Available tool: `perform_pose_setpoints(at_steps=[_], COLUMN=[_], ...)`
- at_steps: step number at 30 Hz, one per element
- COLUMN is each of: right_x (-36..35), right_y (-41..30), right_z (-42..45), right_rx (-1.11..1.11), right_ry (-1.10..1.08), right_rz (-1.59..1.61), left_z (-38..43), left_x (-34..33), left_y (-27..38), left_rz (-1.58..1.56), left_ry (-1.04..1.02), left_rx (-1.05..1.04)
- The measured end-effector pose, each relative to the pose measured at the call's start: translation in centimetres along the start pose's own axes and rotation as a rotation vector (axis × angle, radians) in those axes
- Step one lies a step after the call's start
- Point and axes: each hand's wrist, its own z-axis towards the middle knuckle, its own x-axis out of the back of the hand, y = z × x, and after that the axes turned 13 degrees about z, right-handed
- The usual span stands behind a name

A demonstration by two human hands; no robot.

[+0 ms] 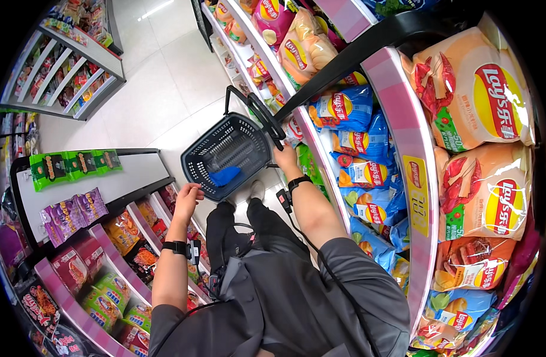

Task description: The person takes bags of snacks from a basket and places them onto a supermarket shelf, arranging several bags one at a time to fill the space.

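Note:
A dark plastic shopping basket with slotted sides is in front of my legs. In it lies a bright blue item, too small to identify. At the basket's right side, my right hand is closed around the end of its black handle. Beside the basket's near left rim hangs my left hand, with nothing in it and the fingers loosely bent and apart. Close to my right arm, blue Lay's chip bags fill a shelf.
Large beige Lay's bags crowd the upper right shelf, crossed by a black bar. Boxed and bagged noodles line the left shelves. Green snack packs and purple packs hang from a panel. Tiled floor stretches ahead past another shelf unit.

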Motion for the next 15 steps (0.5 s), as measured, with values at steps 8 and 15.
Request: perform_pose_setpoints(at_steps=[8,15], right_x=[2.8,10.9], right_y=[-2.4,-10.3], right_z=[-0.7,-7.7], right_rx=[-0.061,0.265], right_ry=[0.141,0.147], right_rz=[-0.11,0.254], left_z=[3.6,3.8], left_x=[-2.3,-3.4], left_y=[3.4,11.8], left_rz=[-0.009,0.018], left_ry=[-0.112,-0.225], left_rx=[-0.096,-0.256])
